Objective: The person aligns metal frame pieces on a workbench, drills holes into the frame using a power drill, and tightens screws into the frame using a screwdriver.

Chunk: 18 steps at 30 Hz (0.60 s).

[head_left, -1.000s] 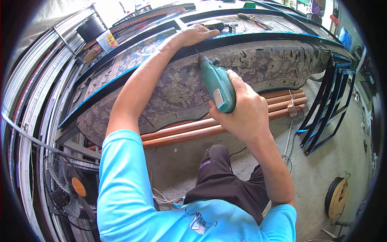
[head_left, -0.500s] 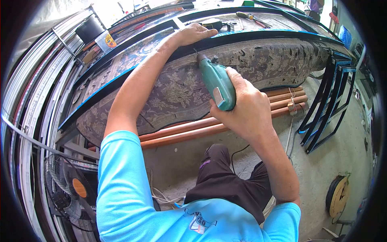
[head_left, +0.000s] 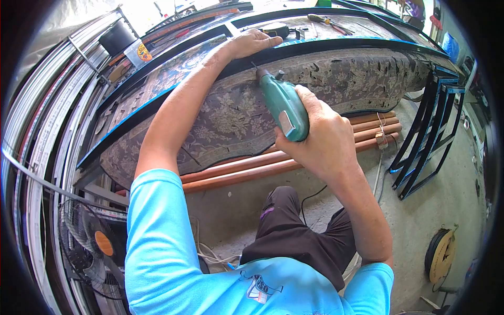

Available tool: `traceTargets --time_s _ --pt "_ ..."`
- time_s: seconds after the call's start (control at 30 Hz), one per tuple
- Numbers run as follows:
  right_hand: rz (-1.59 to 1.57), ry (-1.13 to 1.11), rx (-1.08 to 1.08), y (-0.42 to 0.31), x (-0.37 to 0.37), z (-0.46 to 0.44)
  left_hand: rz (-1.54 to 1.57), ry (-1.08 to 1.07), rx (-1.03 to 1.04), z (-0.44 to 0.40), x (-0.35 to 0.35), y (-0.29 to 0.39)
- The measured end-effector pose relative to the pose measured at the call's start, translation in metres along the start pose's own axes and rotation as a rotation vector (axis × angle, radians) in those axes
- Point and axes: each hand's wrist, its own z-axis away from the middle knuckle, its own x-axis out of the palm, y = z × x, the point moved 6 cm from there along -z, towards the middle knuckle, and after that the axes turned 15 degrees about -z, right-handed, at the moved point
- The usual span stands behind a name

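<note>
Drill (head_left: 283, 102) sits clasped in my right grip (head_left: 328, 136), its bit (head_left: 254, 65) pointing at the black frame (head_left: 325, 48) on the carpet-draped desk (head_left: 341, 84); from here I can't tell whether they touch. My left grip (head_left: 249, 45) rests on the frame, its closure unclear to me.

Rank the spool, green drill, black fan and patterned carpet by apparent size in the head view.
1) Patterned carpet, by far
2) Black fan
3) Green drill
4) Spool

The drill seems nearer the camera than the spool, so their true order is unsure.
</note>
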Motion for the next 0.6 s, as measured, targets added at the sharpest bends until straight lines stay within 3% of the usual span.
traceTargets --time_s 0.07,0.23,0.43,0.6 --pt "-0.012 -0.005 0.001 0.001 0.001 -0.001 0.015 0.073 0.017 0.002 -0.006 0.003" --pt "0.008 0.007 -0.049 0.001 0.0 -0.003 0.041 -0.084 -0.033 0.002 -0.005 0.005" --pt "-0.008 -0.008 -0.02 0.0 0.0 -0.002 0.04 0.025 -0.007 0.006 -0.008 0.01" --pt "-0.013 -0.028 0.006 -0.002 -0.003 -0.004 0.055 -0.056 0.008 -0.001 -0.004 0.002"
